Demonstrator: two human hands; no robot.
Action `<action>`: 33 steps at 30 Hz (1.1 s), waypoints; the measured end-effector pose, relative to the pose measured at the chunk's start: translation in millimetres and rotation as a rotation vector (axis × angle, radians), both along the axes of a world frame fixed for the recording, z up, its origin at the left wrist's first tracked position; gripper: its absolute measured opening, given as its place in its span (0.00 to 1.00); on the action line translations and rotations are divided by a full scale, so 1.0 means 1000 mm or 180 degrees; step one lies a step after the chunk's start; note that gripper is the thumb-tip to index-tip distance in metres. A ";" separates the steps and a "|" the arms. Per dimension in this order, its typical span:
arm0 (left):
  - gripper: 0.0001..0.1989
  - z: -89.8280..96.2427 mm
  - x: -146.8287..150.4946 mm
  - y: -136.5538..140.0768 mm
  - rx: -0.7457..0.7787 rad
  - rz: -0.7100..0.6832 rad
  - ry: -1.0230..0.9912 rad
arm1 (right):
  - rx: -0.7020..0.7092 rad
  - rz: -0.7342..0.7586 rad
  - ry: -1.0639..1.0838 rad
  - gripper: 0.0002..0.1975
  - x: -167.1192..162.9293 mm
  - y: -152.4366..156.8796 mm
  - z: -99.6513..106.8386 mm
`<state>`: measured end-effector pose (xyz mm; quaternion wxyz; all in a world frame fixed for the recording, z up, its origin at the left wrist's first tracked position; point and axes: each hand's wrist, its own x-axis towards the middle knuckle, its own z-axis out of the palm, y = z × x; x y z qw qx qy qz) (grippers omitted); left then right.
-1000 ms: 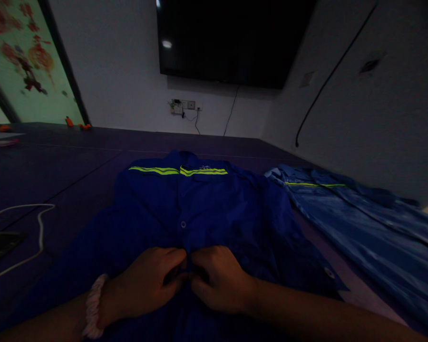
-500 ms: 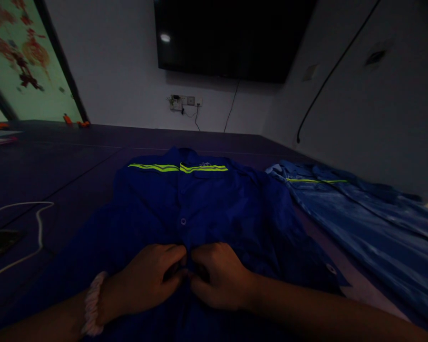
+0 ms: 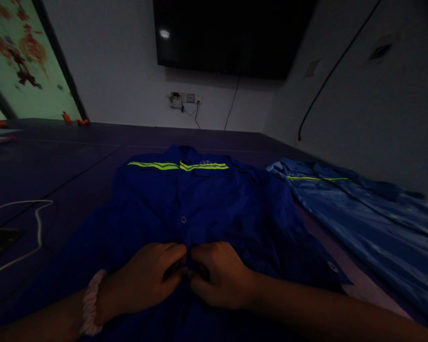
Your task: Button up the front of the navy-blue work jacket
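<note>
A dark blue work shirt with yellow-green reflective stripes lies spread in front of me, its collar pointing away. My left hand pinches the shirt's front edge along the middle. Right beside it, my right hand grips the other side of the same front placket, thumb and fingers closed. The fingertips almost meet, and whatever lies between them is hidden. One round button shows on the placket just above the hands. A pale scrunchie circles my left wrist.
A second, lighter blue garment with a stripe lies at the right. On the left are a white cable and a dark flat object. A wall-mounted screen hangs beyond, above sockets with wires.
Both hands keep their hold on the shirt front with almost no movement. The view has shifted very slightly.
</note>
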<state>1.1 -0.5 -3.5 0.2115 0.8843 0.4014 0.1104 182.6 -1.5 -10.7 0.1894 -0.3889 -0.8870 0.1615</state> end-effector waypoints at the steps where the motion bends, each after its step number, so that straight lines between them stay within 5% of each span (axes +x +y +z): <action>1: 0.03 0.000 0.000 0.000 0.0003 -0.0001 0.0007 | -0.0005 0.0000 0.0015 0.08 0.000 0.000 0.000; 33: 0.03 -0.002 -0.001 0.000 0.0035 -0.0040 -0.0035 | 0.0012 0.0005 -0.0160 0.09 0.000 0.000 -0.001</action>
